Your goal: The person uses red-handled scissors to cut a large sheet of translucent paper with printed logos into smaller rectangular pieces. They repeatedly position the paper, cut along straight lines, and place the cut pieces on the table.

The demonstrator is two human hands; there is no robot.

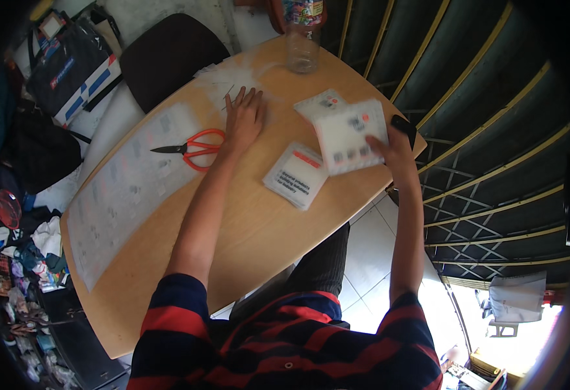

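Note:
My left hand [244, 118] lies flat near the far edge of the table [246, 208], fingers spread and nothing in them. Close by are orange-handled scissors [197, 149] with dark blades. In my right hand [394, 155] is a white printed square sheet [343, 133], pinched at its right side; it is slightly blurred. The sheet partly covers another printed square [317, 104] behind it. Beside it, nearer to me, sits a small stack of printed squares [296, 175] with a red band and dark lettering.
A long printed sheet [135, 185] covers the table's left side, and thin paper scraps [216, 81] lie beyond my left hand. A clear plastic jar [302, 49] stands at the far edge. A dark chair [171, 58] is behind the table; a folding metal gate [486, 117] runs along the right.

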